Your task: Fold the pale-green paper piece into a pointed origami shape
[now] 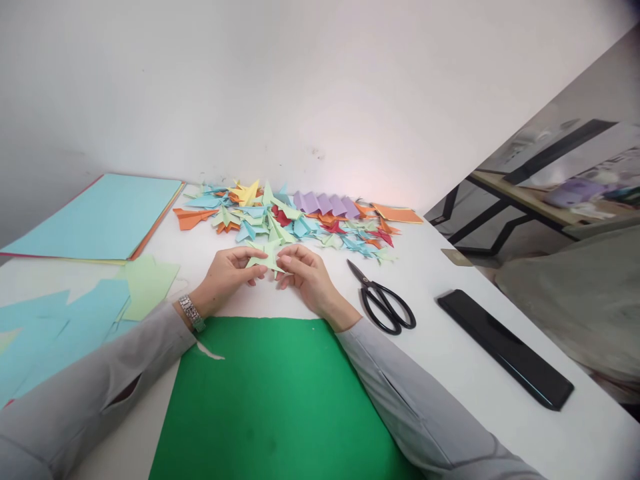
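Fingers of the left hand (224, 270) and right hand (311, 279) pinch a pale-green folded paper (267, 256) between them, over the worktop (425, 267); a light grip near its creases should keep it crisp. Just beyond, a heap of folded papers (303, 228) crowds the space; scissors (381, 297) lie right, a green sheet (280, 393) nearer.

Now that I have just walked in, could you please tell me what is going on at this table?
Someone's left hand and right hand are together holding a small pale green folded paper. Just beyond it, a heap of colourful folded paper pieces lies along the wall. Black-handled scissors lie to the right, not in use. A large green sheet lies nearer the person, and a stack of big sheets, light blue on top, sits at the far left.
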